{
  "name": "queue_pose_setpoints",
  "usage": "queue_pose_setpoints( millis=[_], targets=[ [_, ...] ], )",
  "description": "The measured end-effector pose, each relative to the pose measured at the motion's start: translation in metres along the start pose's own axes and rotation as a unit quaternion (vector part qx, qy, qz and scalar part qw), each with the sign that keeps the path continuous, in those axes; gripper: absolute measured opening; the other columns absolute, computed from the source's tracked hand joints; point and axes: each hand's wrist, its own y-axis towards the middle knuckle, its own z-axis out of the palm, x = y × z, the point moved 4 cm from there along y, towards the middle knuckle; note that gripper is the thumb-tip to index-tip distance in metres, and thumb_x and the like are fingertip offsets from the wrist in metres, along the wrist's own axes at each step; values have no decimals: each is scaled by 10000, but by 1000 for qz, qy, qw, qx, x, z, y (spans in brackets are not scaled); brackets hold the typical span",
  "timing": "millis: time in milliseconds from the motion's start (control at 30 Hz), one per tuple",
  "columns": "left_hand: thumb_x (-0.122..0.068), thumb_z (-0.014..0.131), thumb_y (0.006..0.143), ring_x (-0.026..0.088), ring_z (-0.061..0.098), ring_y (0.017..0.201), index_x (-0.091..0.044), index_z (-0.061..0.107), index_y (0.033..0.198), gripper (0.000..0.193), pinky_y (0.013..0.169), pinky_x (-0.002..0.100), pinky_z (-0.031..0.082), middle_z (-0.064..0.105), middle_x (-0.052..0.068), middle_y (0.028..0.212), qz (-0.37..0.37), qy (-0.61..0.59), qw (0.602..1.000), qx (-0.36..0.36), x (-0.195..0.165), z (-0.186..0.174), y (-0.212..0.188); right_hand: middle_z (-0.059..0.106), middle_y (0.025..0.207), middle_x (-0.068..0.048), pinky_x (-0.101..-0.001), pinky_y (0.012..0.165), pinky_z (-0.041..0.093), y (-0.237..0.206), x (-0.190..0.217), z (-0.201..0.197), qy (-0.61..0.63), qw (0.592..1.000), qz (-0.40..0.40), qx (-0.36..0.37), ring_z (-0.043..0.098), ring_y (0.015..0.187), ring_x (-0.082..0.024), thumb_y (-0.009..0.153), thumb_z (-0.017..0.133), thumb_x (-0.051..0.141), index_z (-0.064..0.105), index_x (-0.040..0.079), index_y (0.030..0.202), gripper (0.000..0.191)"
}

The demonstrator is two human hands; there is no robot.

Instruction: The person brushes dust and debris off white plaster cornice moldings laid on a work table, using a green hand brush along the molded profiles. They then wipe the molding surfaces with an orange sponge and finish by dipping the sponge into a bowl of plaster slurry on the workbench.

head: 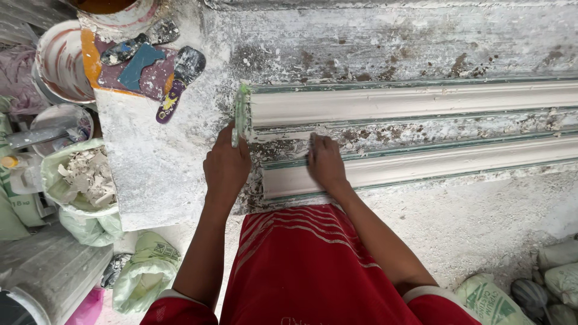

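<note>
Two long white plaster mouldings lie side by side on a plaster-crusted workbench (162, 174): the far moulding (409, 102) and the near moulding (421, 168). My left hand (226, 168) grips a green profile scraper (241, 114) held upright against the left end of the far moulding. My right hand (325, 162) rests palm down on the left end of the near moulding, fingers on the crumbly strip between the two. A red striped garment covers my lap below.
Plaster-smeared putty knives (180, 75) and a dark trowel (129, 48) lie at the bench's far left beside white buckets (57, 60). A green bag of plaster scraps (84, 180) stands at left. Sacks (500, 295) lie on the floor at right.
</note>
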Motion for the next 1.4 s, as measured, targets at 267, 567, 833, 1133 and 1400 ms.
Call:
queue_pose_setpoints(
  millis=[267, 567, 833, 1133, 1400],
  targets=[
    [-204, 438, 1098, 234, 690, 616, -12, 538, 1402, 372, 449, 391, 559, 681, 164, 919, -54, 83, 994, 40, -7, 18, 87, 623, 1392, -250, -512, 1152, 431, 8, 9, -14, 98, 995, 15, -16, 557, 1317, -398, 1038, 518, 123, 606, 19, 1373, 361],
    [-248, 357, 1105, 170, 591, 542, -91, 614, 1339, 382, 480, 384, 504, 631, 54, 763, 8, 85, 975, 207, -27, 55, 165, 678, 1285, -218, -412, 1021, 556, 9, -9, -17, 266, 962, 66, -4, 689, 1176, -329, 939, 555, 78, 523, 22, 1418, 483],
    [-56, 450, 956, 276, 681, 643, -95, 599, 1316, 392, 544, 452, 558, 696, 145, 789, 138, 67, 971, 183, -99, 131, 140, 646, 1192, -241, -403, 886, 571, 16, -32, -61, 190, 972, -39, -135, 676, 1061, -331, 958, 622, 42, 572, -34, 1294, 348],
    [-200, 503, 1009, 357, 692, 876, -5, 635, 1207, 307, 696, 512, 588, 659, 210, 1020, -91, 168, 980, 55, -56, 98, 158, 584, 1069, -140, -323, 702, 509, 7, -181, -140, 202, 961, 50, -182, 598, 812, -201, 1038, 561, 43, 694, 44, 1262, 260],
    [-152, 591, 910, 386, 687, 789, 16, 657, 874, 185, 750, 536, 562, 698, 241, 841, 127, -175, 974, 69, -269, 340, 124, 473, 1456, -251, -371, 848, 601, 44, -291, -193, 172, 974, 12, -145, 481, 1366, -392, 1064, 539, 206, 565, -30, 1365, 383]
  ],
)
